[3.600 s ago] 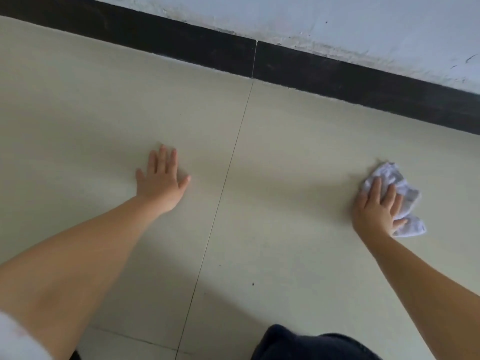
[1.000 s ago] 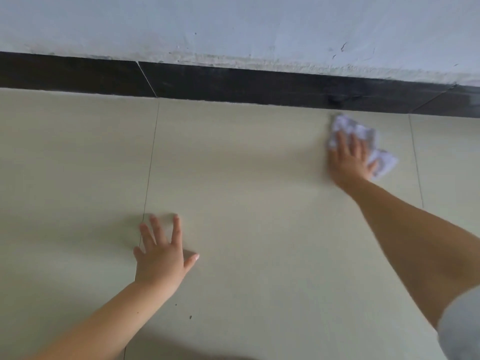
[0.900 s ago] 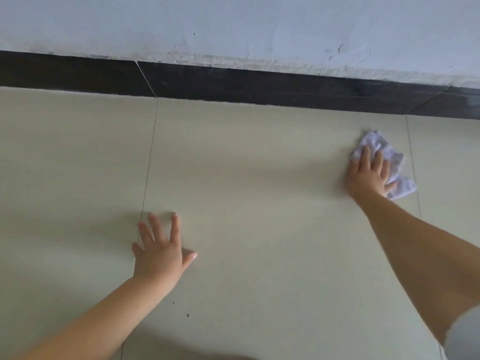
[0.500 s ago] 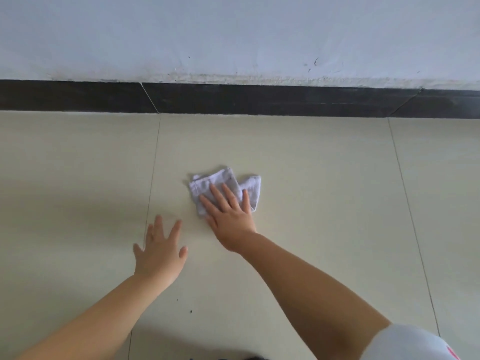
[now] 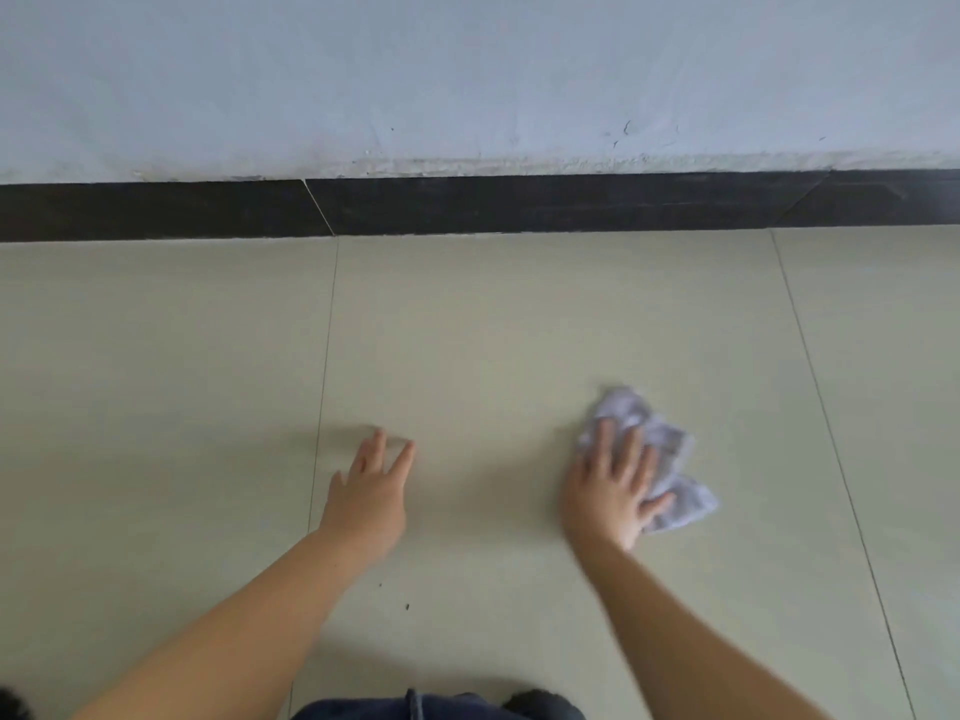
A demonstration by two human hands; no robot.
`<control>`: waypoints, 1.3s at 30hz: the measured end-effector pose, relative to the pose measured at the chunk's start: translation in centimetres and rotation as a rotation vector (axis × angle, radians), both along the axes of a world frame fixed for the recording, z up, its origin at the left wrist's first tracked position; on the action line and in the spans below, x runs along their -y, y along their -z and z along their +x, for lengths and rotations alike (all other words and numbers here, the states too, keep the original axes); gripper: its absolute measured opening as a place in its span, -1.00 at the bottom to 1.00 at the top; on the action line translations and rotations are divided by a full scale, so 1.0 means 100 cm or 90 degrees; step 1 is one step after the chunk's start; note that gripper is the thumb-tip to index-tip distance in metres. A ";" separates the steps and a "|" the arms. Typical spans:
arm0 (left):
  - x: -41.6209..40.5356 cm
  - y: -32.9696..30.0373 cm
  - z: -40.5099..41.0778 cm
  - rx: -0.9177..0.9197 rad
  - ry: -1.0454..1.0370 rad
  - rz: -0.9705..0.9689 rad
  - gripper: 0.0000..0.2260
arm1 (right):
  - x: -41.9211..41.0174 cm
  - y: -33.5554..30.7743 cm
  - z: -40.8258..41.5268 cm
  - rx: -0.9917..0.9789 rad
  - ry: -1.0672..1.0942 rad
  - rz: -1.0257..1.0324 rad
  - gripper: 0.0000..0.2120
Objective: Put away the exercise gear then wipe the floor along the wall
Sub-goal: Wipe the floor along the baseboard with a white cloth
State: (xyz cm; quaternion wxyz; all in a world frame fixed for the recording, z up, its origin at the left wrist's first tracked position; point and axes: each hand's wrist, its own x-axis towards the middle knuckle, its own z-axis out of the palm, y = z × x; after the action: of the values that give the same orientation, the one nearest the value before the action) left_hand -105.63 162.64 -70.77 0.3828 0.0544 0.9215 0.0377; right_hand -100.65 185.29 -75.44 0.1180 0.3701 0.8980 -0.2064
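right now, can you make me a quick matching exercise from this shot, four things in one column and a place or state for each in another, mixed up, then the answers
Things:
1. left hand
2. right hand
3. cloth
4. skirting strip

Places or states:
A. dark band where the wall meets the floor
B. crumpled, lying on the tile under fingers
C. flat on bare tile, fingers spread, touching no cloth
D. pressing down on the pale rag

Pairs: 1-C, 2-D, 3-B, 4-A

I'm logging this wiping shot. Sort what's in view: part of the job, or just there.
Job: white cloth, right hand pressing it flat, beige floor tiles, black skirting, wall.

Just there: left hand braced on the floor, dark specks, dark clothing at the bottom edge.
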 end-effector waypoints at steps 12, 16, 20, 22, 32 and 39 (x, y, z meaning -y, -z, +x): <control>0.019 -0.008 0.007 0.031 0.030 -0.029 -0.31 | -0.051 0.016 0.071 0.020 -0.447 0.041 -0.51; 0.021 -0.007 0.008 0.017 0.035 -0.019 -0.30 | -0.146 -0.009 0.070 0.088 0.020 -0.022 -0.49; 0.019 -0.004 0.009 0.011 0.027 -0.016 -0.30 | -0.081 -0.012 0.044 0.113 0.095 -0.020 -0.47; 0.018 -0.005 0.009 0.009 0.024 -0.019 -0.31 | -0.010 -0.001 0.044 0.066 -0.150 -0.003 -0.46; 0.031 -0.007 0.008 0.036 0.035 -0.027 -0.33 | 0.024 0.009 -0.011 0.005 -0.665 0.011 -0.54; 0.002 -0.007 0.003 0.036 0.008 -0.073 -0.36 | -0.123 -0.005 -0.094 0.134 -0.298 -0.015 -0.51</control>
State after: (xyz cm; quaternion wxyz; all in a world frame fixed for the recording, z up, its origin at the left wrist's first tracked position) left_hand -105.30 162.41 -70.08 0.4115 0.0374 0.9105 -0.0162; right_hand -110.08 197.62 -74.97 0.2596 0.1699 0.9396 -0.1445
